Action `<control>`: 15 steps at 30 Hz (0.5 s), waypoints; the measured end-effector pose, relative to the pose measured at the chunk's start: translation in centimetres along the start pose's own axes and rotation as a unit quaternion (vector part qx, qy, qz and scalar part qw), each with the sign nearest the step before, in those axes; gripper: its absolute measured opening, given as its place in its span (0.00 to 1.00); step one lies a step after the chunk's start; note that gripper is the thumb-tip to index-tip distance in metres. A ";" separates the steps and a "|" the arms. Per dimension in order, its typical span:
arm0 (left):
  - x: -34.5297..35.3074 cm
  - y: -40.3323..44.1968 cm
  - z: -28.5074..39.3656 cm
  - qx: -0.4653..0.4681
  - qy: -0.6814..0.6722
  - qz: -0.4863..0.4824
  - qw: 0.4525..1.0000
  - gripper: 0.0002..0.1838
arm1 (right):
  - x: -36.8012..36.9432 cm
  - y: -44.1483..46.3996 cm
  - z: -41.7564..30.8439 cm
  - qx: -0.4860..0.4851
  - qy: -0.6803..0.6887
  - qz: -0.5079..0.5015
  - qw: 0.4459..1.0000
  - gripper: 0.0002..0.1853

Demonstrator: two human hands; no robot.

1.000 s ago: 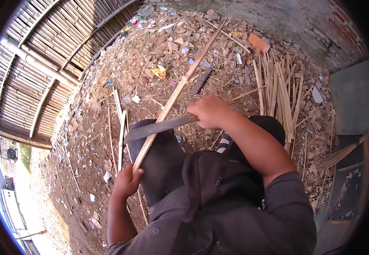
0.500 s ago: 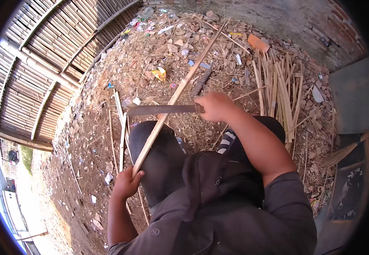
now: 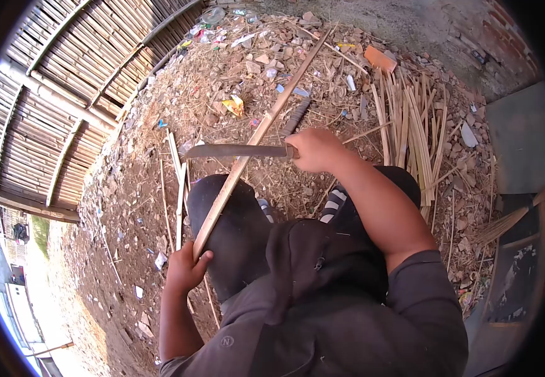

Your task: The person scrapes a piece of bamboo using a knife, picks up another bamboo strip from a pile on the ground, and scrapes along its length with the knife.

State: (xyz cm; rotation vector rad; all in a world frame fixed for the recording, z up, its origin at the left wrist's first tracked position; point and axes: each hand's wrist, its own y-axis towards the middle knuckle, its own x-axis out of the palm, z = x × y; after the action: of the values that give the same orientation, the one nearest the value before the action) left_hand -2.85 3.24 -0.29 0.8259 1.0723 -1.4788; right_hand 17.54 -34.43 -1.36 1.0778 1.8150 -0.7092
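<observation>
A long pale bamboo strip runs slantwise from beside my left knee up toward the far rubble. Its near end is in my left hand, fingers closed round it. My right hand grips the handle of a machete, whose dark blade points left and lies across the strip, near its middle. Whether the edge bites into the strip I cannot tell. Just beyond my right hand, a dark wrapped rod rests on the ground.
Many split bamboo strips lie piled at the right, near an orange brick-like slab. More thin strips lie left of my knee. Rubble, straw and litter, including a yellow wrapper, cover the ground. A bamboo fence stands left.
The machete and my right hand have shifted slightly up in the view, away from my body. My left hand still holds the strip, moved slightly up with it.
</observation>
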 end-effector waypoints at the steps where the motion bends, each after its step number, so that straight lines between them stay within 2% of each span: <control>1: 0.4 0.0 0.0 -0.006 0.000 0.009 1.000 0.25 | 0.3 -0.2 -0.7 -0.031 -0.044 -0.014 0.998 0.12; 3: 0.9 0.1 -0.2 -0.018 0.002 0.030 0.999 0.27 | 0.8 -0.7 -1.7 -0.078 -0.099 -0.029 0.992 0.11; 6: 1.4 -0.2 -0.9 -0.022 0.038 0.024 0.999 0.28 | 1.2 1.6 3.6 0.079 0.063 -0.033 0.994 0.13; 9: 0.6 0.1 -0.3 -0.033 0.066 0.017 0.997 0.26 | 0.1 2.3 5.2 0.069 -0.006 0.015 0.997 0.09; 12: 1.1 -0.1 -0.7 -0.042 0.062 0.021 0.997 0.24 | 1.4 1.9 4.8 0.061 0.075 0.056 0.994 0.11; 13: 1.1 -0.2 -0.6 -0.032 0.054 0.022 0.998 0.23 | 1.2 1.6 3.4 0.069 0.053 0.066 0.994 0.11; 15: 0.7 0.0 0.3 -0.032 0.068 0.023 0.997 0.23 | 0.4 0.6 0.5 0.026 -0.006 0.029 0.999 0.12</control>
State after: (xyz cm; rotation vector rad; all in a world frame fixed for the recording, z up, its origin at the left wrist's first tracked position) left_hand -3.00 2.72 -0.84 0.9096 1.1877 -1.3591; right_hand 18.21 -34.41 -2.00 1.1515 1.7565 -0.7306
